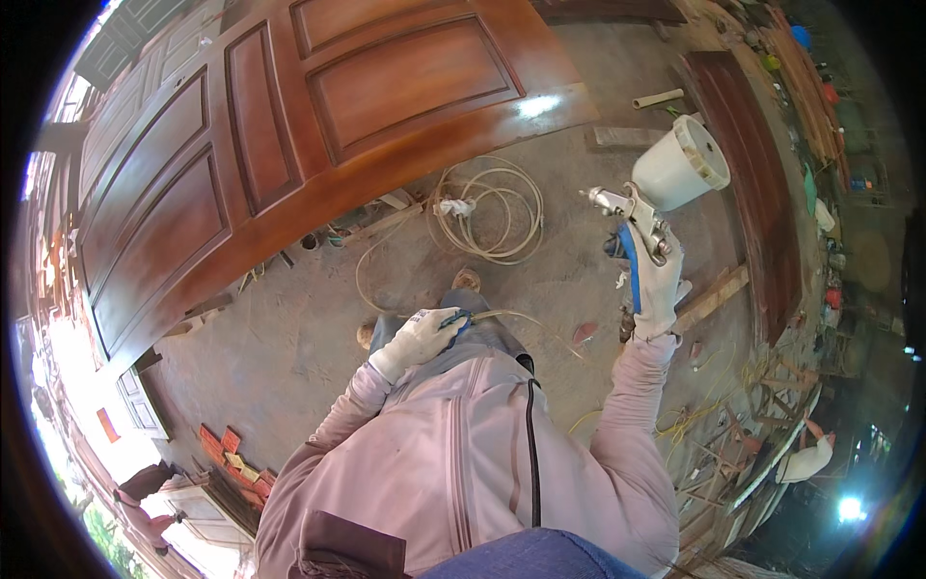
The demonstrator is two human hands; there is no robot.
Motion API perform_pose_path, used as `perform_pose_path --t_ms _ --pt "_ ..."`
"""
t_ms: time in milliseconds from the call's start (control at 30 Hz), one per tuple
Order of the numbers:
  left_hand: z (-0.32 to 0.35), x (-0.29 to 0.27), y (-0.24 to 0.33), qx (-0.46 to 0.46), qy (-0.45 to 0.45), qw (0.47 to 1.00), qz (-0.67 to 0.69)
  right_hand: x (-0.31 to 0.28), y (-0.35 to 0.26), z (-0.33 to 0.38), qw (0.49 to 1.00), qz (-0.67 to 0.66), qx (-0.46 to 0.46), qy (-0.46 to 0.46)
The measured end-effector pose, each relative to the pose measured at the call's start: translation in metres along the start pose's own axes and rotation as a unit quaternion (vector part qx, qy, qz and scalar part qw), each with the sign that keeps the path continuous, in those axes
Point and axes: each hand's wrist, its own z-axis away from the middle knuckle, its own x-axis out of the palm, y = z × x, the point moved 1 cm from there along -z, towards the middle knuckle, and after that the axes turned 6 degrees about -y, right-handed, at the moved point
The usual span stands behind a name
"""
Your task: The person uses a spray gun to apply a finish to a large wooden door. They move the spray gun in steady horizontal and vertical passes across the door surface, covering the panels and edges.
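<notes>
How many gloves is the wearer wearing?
2: one on the left hand, closed around the hose in front of the body; one on the right hand, gripping the spray gun. Both show; neither is hidden.

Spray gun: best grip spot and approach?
The near end of the spray gun, probably, coming from the person's side, as the right hand does: the bulky cup fills the far end and the nozzle points left.

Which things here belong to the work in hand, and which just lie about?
Apparently in use:
spray gun, in the right hand
pale hose, in the left hand
brown panelled door

Apparently just lying about:
red blocks
pale tube
wooden plank
</notes>
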Motion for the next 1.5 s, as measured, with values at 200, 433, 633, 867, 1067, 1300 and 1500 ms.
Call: perform_pose_path --t_ms 200,433,633,867,1067,1300,1500 --pt "-0.015 -0.005 0.027 0.026 0.002 0.999 0.029 -0.028 0.015 -0.067 0.989 0.101 -0.059 0.085" --pt "-0.021 -0.02 0.018 0.126 0.069 0.983 -0.118 -0.028 0.023 -0.091 0.977 0.136 -0.037 0.158" --pt "-0.032 -0.038 0.034 0.037 0.018 0.999 -0.001 -0.027 0.029 -0.101 0.981 0.115 -0.051 0.15" --pt "-0.022 -0.062 0.019 -0.051 -0.002 0.99 0.131 -0.029 0.035 -0.074 0.973 0.123 -0.06 0.188" --pt "-0.013 -0.07 0.012 -0.047 -0.025 0.997 0.058 -0.029 0.018 -0.048 0.985 0.067 -0.001 0.158" --pt "-0.01 -0.072 0.014 -0.018 -0.024 0.999 0.015 -0.03 0.008 -0.031 0.974 0.111 0.029 0.195" --pt "0.005 -0.071 0.018 -0.029 -0.058 0.996 0.053 -0.015 0.016 -0.02 0.977 0.153 -0.016 0.147"
